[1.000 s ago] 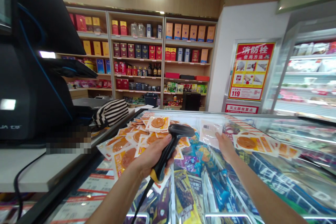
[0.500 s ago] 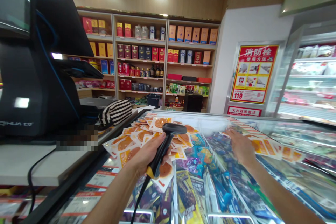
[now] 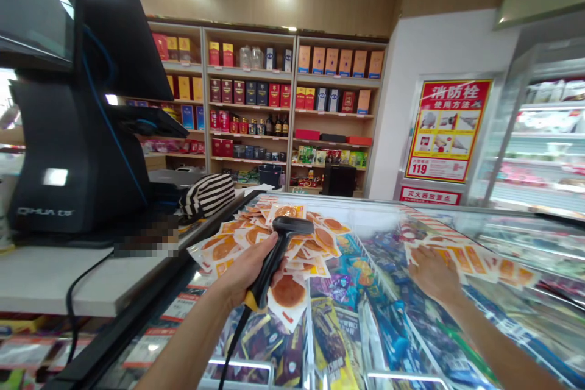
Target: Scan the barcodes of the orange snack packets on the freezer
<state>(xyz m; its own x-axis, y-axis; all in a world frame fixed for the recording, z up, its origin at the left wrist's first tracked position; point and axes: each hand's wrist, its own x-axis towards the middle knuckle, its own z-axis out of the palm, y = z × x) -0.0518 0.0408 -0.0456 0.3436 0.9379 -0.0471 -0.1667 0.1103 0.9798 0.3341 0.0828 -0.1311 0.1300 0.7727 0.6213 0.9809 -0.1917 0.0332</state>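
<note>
My left hand (image 3: pixel 253 265) is closed around the handle of a black barcode scanner (image 3: pixel 274 256), whose cable trails down toward me. Beneath the scanner's head lies a heap of flat clear packets (image 3: pixel 228 248) with round orange-brown pieces inside. One such packet (image 3: pixel 289 292) lies nearer me, partly hidden by the scanner. To the right, my right hand (image 3: pixel 432 271) lies over the left end of a row of similar packets (image 3: pixel 470 259), fingers extended and touching them. All these packets rest on the glass top of a freezer (image 3: pixel 365 213).
Frozen goods in colourful wrappers (image 3: pixel 329 335) show through the glass. A black till (image 3: pixel 77 152) stands on the white counter (image 3: pixel 91 280) at left, beside a striped pouch (image 3: pixel 212 195). Shelves of boxes (image 3: pixel 267 94) and a red fire-hydrant sign (image 3: pixel 450 131) are behind.
My right hand has come down from farther back over the glass onto the row of packets at right. The scanner in my left hand has shifted slightly left.
</note>
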